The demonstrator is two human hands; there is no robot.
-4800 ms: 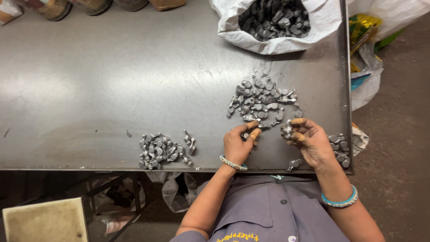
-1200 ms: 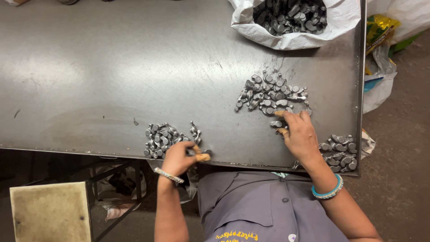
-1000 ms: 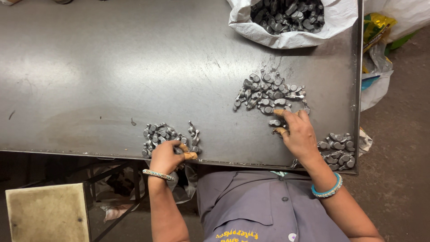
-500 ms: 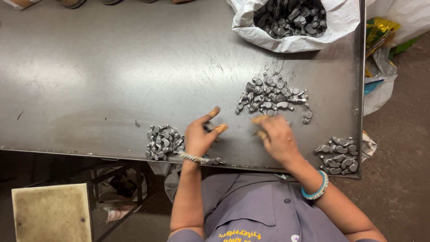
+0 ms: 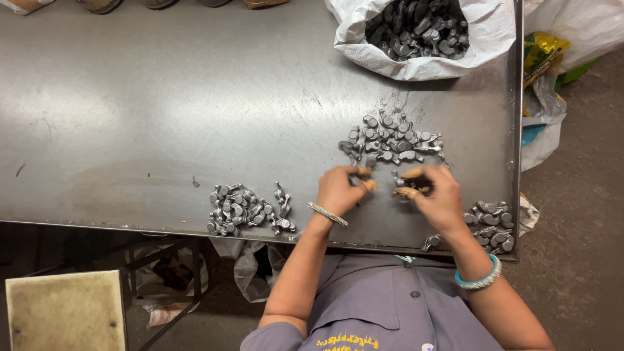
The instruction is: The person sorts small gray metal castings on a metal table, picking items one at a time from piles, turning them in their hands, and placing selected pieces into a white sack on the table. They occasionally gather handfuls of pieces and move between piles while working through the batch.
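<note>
Both hands' fingers [image 5: 364, 184] pinch small dull-grey metal parts [image 5: 390, 140] from the middle heap.

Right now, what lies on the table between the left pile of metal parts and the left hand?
Nothing: in the head view, only bare grey tabletop separates the left pile of metal parts from the left hand.

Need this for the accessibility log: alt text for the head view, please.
Seen from above, a person's left hand and right hand pick at small grey metal parts from the middle pile on a steel table. Smaller piles lie at the left and right; an open white sack of parts sits behind.
</note>
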